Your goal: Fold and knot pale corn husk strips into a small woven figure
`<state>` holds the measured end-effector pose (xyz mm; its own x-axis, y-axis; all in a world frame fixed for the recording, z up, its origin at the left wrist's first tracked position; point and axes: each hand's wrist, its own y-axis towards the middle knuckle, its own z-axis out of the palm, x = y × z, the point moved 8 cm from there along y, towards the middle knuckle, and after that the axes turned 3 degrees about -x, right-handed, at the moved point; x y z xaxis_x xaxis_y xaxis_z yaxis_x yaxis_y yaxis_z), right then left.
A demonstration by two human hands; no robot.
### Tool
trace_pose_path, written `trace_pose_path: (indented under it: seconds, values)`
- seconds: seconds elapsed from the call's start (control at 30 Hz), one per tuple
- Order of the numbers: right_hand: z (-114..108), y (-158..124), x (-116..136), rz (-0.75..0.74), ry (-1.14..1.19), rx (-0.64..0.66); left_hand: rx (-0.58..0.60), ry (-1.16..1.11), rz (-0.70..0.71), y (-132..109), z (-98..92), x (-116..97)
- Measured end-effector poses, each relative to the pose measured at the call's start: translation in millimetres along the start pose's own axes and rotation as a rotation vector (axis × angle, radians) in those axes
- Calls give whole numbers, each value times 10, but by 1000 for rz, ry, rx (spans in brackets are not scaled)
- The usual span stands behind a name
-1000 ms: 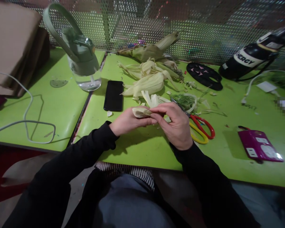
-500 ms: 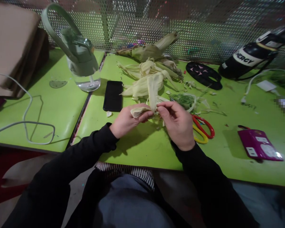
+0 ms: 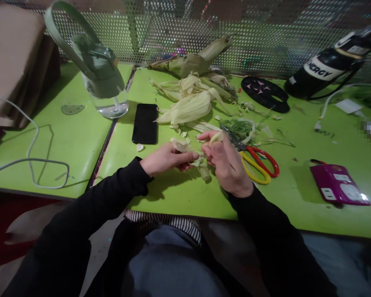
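Corn-husk bundle (image 3: 203,168) sits between our hands, above the green table (image 3: 185,206). Our left hand (image 3: 165,159) pinches it under the thumb; our right hand (image 3: 230,167), fingers curled, grasps a pale strip (image 3: 215,138). Half a second ago, a strip stood upright between us; now none does, so we judge the husk work has advanced, though we cannot tell whether that strip came away. Beyond lie loose husks (image 3: 190,109); scissors (image 3: 242,146) rest rightward.

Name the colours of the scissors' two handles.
The scissors have one red handle and one yellow handle, best seen in the head view.
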<state>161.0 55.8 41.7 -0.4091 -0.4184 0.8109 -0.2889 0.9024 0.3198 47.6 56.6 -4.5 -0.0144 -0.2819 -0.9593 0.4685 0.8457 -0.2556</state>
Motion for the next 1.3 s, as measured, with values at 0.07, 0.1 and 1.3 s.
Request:
trace_pose_path:
  seconds: [0.07, 0.1, 1.3]
  values:
    - [-24, -5, 31, -10, -102, -27, 33, -31, -50, -11, 43, 45]
    - [-41, -6, 47, -19, -138, -49, 41, -45, -76, -15, 57, 71]
    - [-93, 54, 267, -251, -321, 176, -124, -331, -316, -31, 3, 190]
